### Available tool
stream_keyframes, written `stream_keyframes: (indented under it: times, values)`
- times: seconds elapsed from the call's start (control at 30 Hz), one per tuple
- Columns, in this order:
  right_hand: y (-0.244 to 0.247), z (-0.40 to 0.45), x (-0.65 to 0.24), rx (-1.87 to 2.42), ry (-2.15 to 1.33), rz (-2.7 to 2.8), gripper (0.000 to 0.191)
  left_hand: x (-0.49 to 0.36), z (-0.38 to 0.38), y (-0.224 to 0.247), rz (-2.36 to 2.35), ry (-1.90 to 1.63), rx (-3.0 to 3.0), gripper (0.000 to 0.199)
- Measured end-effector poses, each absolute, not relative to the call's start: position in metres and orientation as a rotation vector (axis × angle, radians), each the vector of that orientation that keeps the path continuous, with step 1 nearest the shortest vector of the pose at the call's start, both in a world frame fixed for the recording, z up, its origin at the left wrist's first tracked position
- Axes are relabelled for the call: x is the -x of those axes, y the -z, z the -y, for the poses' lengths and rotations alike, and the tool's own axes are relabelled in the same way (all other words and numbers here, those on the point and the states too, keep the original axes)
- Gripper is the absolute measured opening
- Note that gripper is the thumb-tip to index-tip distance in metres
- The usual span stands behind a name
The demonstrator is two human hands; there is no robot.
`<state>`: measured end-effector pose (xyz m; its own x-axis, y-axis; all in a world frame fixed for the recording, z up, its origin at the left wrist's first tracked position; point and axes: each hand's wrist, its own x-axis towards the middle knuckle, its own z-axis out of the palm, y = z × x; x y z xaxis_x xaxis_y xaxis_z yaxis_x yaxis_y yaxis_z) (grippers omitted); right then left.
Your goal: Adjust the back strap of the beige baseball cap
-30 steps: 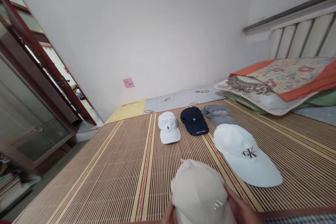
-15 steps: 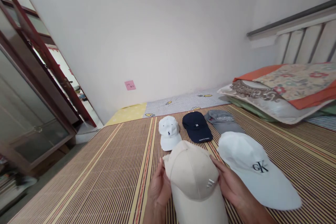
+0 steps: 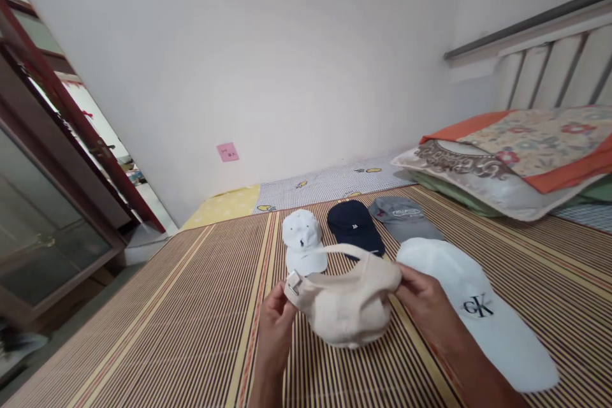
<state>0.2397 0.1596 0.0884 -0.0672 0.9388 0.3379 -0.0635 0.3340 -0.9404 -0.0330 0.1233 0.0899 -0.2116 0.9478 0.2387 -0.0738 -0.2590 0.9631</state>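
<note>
Between my two hands a beige baseball cap (image 3: pixel 351 312) is held just above the striped mat, its back strap and metal buckle facing up. My left hand (image 3: pixel 276 325) pinches the edge beside the buckle. On the opposite edge, my right hand (image 3: pixel 423 296) grips the fabric between thumb and fingers. The cap's brim is hidden. Close behind it lie a small white cap (image 3: pixel 302 233) with a dark emblem and a navy cap (image 3: pixel 351 220). A grey cap (image 3: pixel 406 217) sits farther right, and a white CK cap (image 3: pixel 459 287) lies by my right forearm.
The striped bamboo mat (image 3: pixel 167 306) covers the bed. Pillows under a floral cloth (image 3: pixel 530 143) are piled at the right. A checked sheet (image 3: pixel 329 185) runs along the wall, which bears a pink note (image 3: pixel 227 152). A glass-panelled door (image 3: pixel 43 229) stands at the left.
The beige cap has been turned over, from crown and brim showing to its back strap and underside up. Both hands have shifted their hold to its edges. The view has moved slightly.
</note>
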Motion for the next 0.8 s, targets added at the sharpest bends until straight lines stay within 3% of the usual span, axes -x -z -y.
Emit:
stream_keyframes:
  times: [0.1, 0.23, 0.33, 0.47, 0.6, 0.8]
  values:
    - [-0.068, -0.164, -0.240, 0.952, -1.084, 1.681, 0.016, 0.039, -0.128, -0.062, -1.293, -1.495, -1.288, 0.014]
    - [-0.049, -0.165, -0.242, 1.048, -1.088, 1.899, 0.029, 0.043, -0.126, -0.048, -1.362, -1.318, -1.392, 0.016]
    - [-0.052, -0.162, -0.245, 1.091, -1.054, 1.894, 0.038, 0.043, -0.118, -0.060, -1.412, -1.207, -1.545, 0.012]
    - [-0.078, -0.150, -0.243, 1.183, -0.967, 1.946, 0.028, 0.038, -0.103, -0.092, -1.452, -0.954, -1.745, 0.013]
    - [-0.108, -0.131, -0.236, 1.159, -1.061, 2.095, 0.037, 0.027, -0.089, -0.116, -1.551, -0.741, -1.847, 0.013]
    - [-0.115, -0.114, -0.230, 1.280, -1.102, 2.202, 0.023, 0.003, -0.081, -0.119, -1.694, -0.501, -1.842, 0.028]
